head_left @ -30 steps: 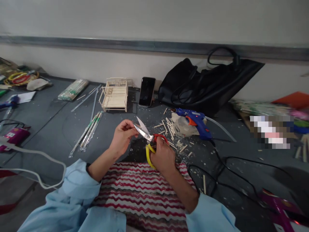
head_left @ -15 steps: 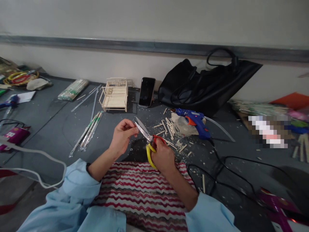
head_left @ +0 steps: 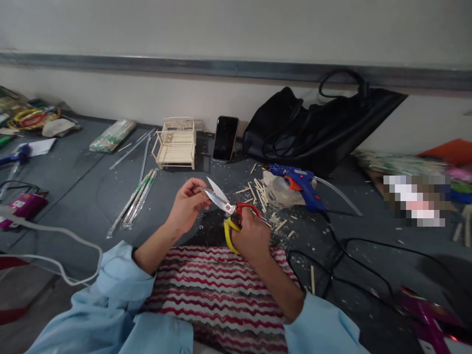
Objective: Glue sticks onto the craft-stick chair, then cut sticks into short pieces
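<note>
My right hand (head_left: 252,237) grips a pair of scissors (head_left: 222,202) with one yellow and one red handle loop. The blades are parted and point up and left, toward my left hand (head_left: 190,205). That hand is closed in a pinch right beside the blade tips; whatever sits between its fingertips is too small to make out. Beyond it stands a small model of pale sticks (head_left: 176,145), like a little piece of furniture. Cut stick pieces (head_left: 261,192) lie to the right of the scissors, near a blue glue gun (head_left: 300,186).
A phone (head_left: 225,138) leans near the wall beside a black bag (head_left: 306,132). Wrapped sticks (head_left: 138,199) and a fuller pack (head_left: 112,135) lie at left. Black cables (head_left: 354,275) run across the right side. A striped cloth (head_left: 221,290) lies in front of me.
The scissor blades have spread further apart, one now close against my left fingertips. Both hands have stayed in nearly the same place.
</note>
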Motion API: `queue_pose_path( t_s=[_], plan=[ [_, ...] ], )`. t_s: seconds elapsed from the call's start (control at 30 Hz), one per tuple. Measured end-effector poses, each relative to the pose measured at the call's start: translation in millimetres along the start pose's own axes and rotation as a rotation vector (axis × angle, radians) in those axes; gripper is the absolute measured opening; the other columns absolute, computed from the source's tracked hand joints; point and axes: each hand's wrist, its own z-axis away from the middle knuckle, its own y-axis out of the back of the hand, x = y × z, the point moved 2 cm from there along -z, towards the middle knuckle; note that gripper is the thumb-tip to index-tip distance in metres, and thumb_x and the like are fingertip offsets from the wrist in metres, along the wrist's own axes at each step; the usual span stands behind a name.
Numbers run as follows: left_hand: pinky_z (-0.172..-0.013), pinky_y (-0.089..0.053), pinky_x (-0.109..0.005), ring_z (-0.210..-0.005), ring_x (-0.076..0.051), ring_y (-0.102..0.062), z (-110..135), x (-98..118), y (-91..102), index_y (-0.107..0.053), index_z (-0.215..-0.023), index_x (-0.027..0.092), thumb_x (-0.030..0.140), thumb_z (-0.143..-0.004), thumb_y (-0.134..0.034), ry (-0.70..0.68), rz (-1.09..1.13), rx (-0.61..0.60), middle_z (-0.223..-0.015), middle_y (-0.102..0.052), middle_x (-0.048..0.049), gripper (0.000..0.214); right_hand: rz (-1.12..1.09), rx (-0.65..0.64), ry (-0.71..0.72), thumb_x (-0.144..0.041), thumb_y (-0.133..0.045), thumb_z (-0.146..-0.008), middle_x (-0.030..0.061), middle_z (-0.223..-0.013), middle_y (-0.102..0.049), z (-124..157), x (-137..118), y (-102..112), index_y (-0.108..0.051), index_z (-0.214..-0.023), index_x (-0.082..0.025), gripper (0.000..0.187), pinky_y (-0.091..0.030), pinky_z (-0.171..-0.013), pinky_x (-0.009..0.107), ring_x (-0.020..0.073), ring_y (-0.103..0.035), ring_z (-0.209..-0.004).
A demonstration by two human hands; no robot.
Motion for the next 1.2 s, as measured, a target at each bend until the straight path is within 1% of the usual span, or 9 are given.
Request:
queue_pose_path(
  t_s=[0.2, 0.33, 0.6, 0.83, 0.97, 1.1, 1.2],
  plan=[
    [-0.047, -0.042, -0.016, -0.050, -0.005, -0.055, -0.2, 0.9, 0.8, -0.056, -0.083, 0.017, 0.016, -0.064, -0.074, -0.004, -0.005, -0.022, -0.068, -0.063, 0.0030, 0.026, -0.003, 0.026, 0.008, -0.032, -0.055, -0.074, 0.0035, -0.069, -0.060, 0.6, -0.4, 2.0, -0.055, -0.089, -0.018, 0.021, -0.031, -0.061, 0.027, 0.0182, -0.055, -0.068],
    [-0.046, -0.041, -0.016, -0.050, -0.006, -0.055, 0.5, 0.5, 0.3, -0.056, -0.083, 0.018, 0.019, -0.065, -0.075, 0.008, -0.006, -0.038, -0.066, -0.061, 0.0038, 0.027, -0.006, 0.019, 0.007, -0.030, -0.054, -0.073, 0.0038, -0.070, -0.061, 0.8, -0.4, 2.4, -0.055, -0.090, -0.018, 0.020, -0.031, -0.061, 0.027, 0.0184, -0.056, -0.069],
    [-0.045, -0.040, -0.016, -0.050, -0.006, -0.053, 2.1, 3.7, -2.8, -0.053, -0.081, 0.018, 0.023, -0.063, -0.078, 0.026, -0.011, -0.039, -0.066, -0.058, 0.0045, 0.031, -0.035, -0.078, -0.020, -0.026, -0.055, -0.072, 0.0058, -0.077, -0.063, 0.3, -1.6, 3.7, -0.054, -0.090, -0.018, 0.020, -0.033, -0.064, 0.026, 0.0192, -0.057, -0.074],
    [-0.045, -0.039, -0.017, -0.051, -0.005, -0.052, 2.7, 4.0, -3.8, -0.052, -0.081, 0.019, 0.022, -0.064, -0.078, 0.011, 0.003, -0.057, -0.070, -0.060, 0.0037, 0.031, -0.033, -0.136, -0.006, -0.025, -0.053, -0.074, 0.0063, -0.078, -0.063, -0.5, -5.4, 6.4, -0.052, -0.091, -0.018, 0.018, -0.033, -0.064, 0.026, 0.0193, -0.058, -0.075],
    [-0.046, -0.037, -0.017, -0.052, -0.006, -0.052, 3.2, 6.6, -4.2, -0.051, -0.080, 0.018, 0.022, -0.065, -0.077, -0.004, 0.002, -0.082, -0.071, -0.060, 0.0027, 0.030, -0.034, -0.168, 0.020, -0.024, -0.052, -0.075, 0.0076, -0.083, -0.064, -0.5, -8.0, 8.5, -0.052, -0.094, -0.017, 0.019, -0.034, -0.066, 0.026, 0.0194, -0.058, -0.079],
    [-0.047, -0.037, -0.018, -0.052, -0.005, -0.050, 2.6, 9.0, -3.9, -0.051, -0.079, 0.018, 0.022, -0.064, -0.078, -0.001, -0.009, -0.097, -0.071, -0.059, 0.0029, 0.031, -0.028, -0.181, 0.010, -0.022, -0.053, -0.075, 0.0058, -0.076, -0.064, 1.8, -8.3, 7.7, -0.053, -0.091, -0.018, 0.017, -0.033, -0.062, 0.025, 0.0180, -0.059, -0.071],
    [-0.046, -0.036, -0.017, -0.051, -0.005, -0.050, 2.4, 10.1, -3.4, -0.052, -0.080, 0.018, 0.020, -0.063, -0.078, 0.026, -0.002, -0.099, -0.069, -0.057, 0.0039, 0.031, -0.031, -0.183, -0.009, -0.025, -0.054, -0.076, 0.0040, -0.068, -0.064, 4.1, -7.6, 3.7, -0.055, -0.087, -0.018, 0.013, -0.031, -0.057, 0.026, 0.0172, -0.058, -0.062]
  ],
)
